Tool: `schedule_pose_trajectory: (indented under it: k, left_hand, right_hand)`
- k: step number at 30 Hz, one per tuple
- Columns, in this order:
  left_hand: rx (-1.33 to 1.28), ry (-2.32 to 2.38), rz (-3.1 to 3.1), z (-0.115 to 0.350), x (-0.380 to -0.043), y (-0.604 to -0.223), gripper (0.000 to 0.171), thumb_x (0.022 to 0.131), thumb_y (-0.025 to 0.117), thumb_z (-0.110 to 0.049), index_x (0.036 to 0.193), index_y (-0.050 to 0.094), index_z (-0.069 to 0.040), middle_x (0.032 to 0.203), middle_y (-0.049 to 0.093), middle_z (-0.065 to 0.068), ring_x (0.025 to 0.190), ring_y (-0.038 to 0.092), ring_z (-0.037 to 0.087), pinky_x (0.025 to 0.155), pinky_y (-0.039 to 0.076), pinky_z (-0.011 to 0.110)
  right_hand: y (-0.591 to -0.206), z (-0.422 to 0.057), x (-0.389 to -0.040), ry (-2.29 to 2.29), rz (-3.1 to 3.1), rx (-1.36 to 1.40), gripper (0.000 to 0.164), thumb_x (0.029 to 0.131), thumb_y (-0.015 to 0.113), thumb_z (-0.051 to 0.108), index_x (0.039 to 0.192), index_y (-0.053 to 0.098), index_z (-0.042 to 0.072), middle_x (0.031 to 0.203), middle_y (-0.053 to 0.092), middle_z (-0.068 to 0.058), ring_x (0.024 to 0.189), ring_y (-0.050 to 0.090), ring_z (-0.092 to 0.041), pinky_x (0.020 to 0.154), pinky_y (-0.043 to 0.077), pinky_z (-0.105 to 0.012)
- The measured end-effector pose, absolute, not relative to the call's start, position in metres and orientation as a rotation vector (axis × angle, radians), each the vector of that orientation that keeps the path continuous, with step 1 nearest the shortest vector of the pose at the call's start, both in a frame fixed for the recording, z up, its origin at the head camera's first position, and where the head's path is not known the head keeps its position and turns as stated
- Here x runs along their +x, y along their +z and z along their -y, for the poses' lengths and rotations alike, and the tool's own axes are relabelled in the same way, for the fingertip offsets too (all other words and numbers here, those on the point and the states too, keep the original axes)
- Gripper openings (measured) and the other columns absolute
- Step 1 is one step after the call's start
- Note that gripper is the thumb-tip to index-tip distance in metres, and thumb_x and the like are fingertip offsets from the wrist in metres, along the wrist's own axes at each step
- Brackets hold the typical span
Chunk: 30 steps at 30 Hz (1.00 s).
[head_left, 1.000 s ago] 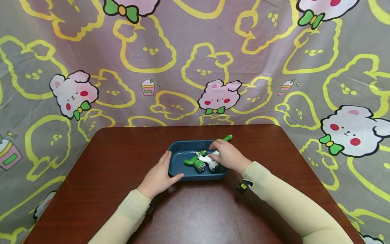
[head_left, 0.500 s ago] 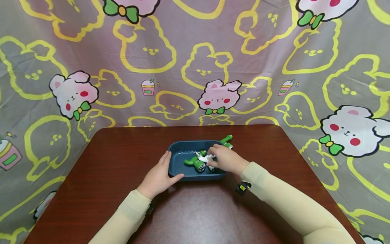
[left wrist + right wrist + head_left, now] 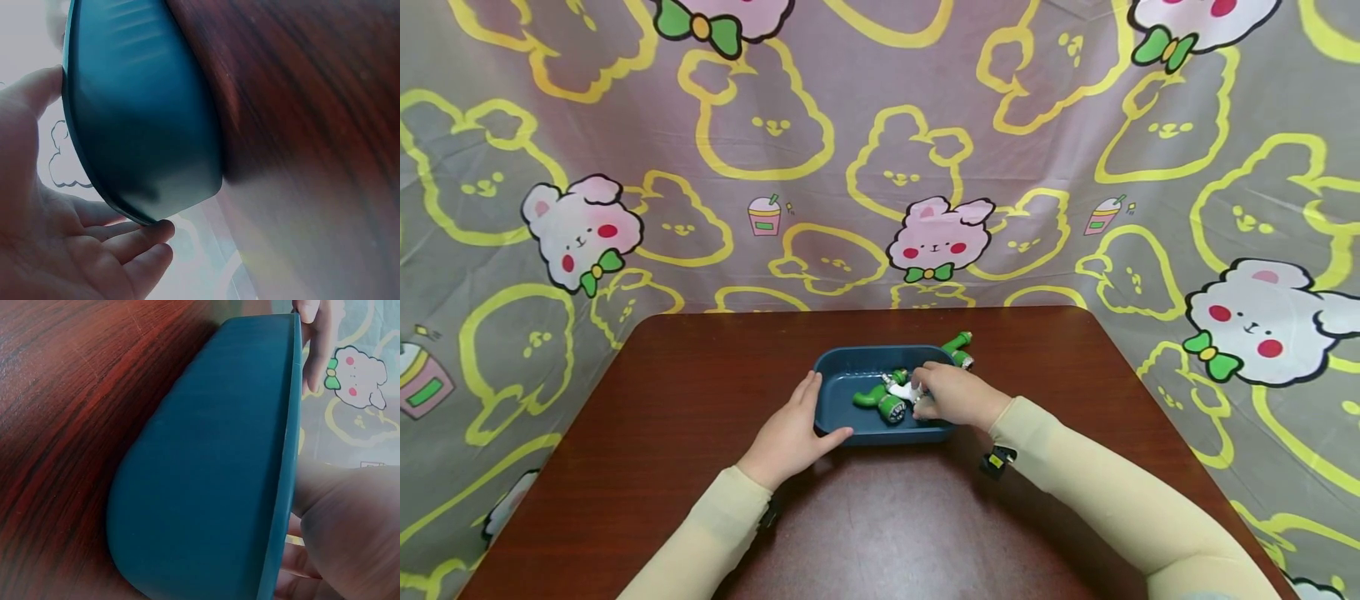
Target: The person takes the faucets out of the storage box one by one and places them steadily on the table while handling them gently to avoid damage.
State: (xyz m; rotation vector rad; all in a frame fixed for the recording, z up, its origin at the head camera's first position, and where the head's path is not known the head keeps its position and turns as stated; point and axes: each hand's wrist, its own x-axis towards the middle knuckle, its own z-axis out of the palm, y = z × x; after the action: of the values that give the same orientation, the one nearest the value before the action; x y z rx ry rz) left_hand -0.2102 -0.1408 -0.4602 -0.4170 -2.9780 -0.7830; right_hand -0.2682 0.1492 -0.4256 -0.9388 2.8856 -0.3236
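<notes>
A blue rectangular tray (image 3: 842, 433) stands on the table. My left hand (image 3: 787, 430) rests against its left end, thumb along the front rim and fingers on the side. In the left wrist view, the left fingertips (image 3: 164, 231) touch the rim with straight fingers. Inside the tray, my right hand (image 3: 958, 395) pinches a white pipe-like fitting (image 3: 901, 389) with curled fingers, which hide its round grey end. Beside it lies a green curved fitting (image 3: 871, 397) with a slotted round end. In the right wrist view the tray wall hides the right fingertips.
Another green fitting (image 3: 957, 342) lies behind the tray's back right corner, partly hidden by the right hand. The brown wooden table (image 3: 700, 383) is backed by a cloth (image 3: 850, 100) with cartoon prints.
My right hand has moved a little left and toward the front, down onto the white fitting, covering its grey end. More of the green fitting behind the tray shows. The left hand stays put.
</notes>
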Motion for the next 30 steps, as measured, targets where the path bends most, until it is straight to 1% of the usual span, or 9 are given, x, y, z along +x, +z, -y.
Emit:
schedule_pose_trajectory:
  k: [5, 12, 17, 22, 30]
  left_hand:
    - [-0.418, -0.784, 2.986, 0.1411, -0.2109, -0.4609, 0.109, 0.087, 0.076, -0.058, 0.161, 0.025, 0.003, 0.168, 0.025, 0.022, 0.146, 0.045, 0.039, 0.110, 0.048, 0.051]
    - [-0.419, -0.785, 2.974, 0.1407, -0.2112, -0.4614, 0.108, 0.087, 0.077, -0.057, 0.161, 0.026, 0.003, 0.168, 0.026, 0.023, 0.145, 0.047, 0.039, 0.108, 0.050, 0.051]
    - [-0.415, -0.782, 2.977, 0.1403, -0.2112, -0.4614, 0.107, 0.087, 0.077, -0.057, 0.161, 0.026, 0.003, 0.168, 0.026, 0.023, 0.144, 0.047, 0.039, 0.108, 0.050, 0.050]
    - [-0.414, -0.784, 2.976, 0.1405, -0.2107, -0.4615, 0.107, 0.088, 0.077, -0.055, 0.161, 0.026, 0.004, 0.168, 0.026, 0.023, 0.145, 0.047, 0.040, 0.108, 0.050, 0.051]
    - [-0.406, -0.799, 2.976, 0.1408, -0.2095, -0.4603, 0.107, 0.087, 0.078, -0.056, 0.161, 0.026, 0.003, 0.168, 0.026, 0.023, 0.145, 0.046, 0.039, 0.108, 0.050, 0.051]
  right_hand:
    - [-0.4264, -0.1483, -0.2683, -0.274, -2.887, -0.959, 0.043, 0.084, 0.087, 0.034, 0.114, 0.070, 0.009, 0.103, 0.067, -0.006, 0.087, 0.062, -0.014, 0.081, 0.060, -0.033]
    - [-0.4299, -0.1488, -0.2705, -0.267, -2.899, -0.986, 0.042, 0.083, 0.088, 0.033, 0.110, 0.068, 0.008, 0.098, 0.065, -0.006, 0.083, 0.060, -0.015, 0.076, 0.058, -0.033]
    - [-0.4322, -0.1486, -0.2717, -0.275, -2.897, -0.964, 0.043, 0.083, 0.088, 0.033, 0.110, 0.066, 0.008, 0.097, 0.064, -0.005, 0.082, 0.058, -0.014, 0.075, 0.057, -0.031]
    - [-0.4319, -0.1484, -0.2709, -0.310, -2.889, -0.923, 0.043, 0.083, 0.088, 0.033, 0.107, 0.063, 0.008, 0.094, 0.063, -0.005, 0.081, 0.057, -0.014, 0.073, 0.056, -0.032]
    - [-0.4329, -0.1479, -0.2694, -0.310, -2.885, -0.910, 0.046, 0.081, 0.090, 0.033, 0.107, 0.060, 0.009, 0.092, 0.066, -0.004, 0.079, 0.061, -0.013, 0.073, 0.057, -0.033]
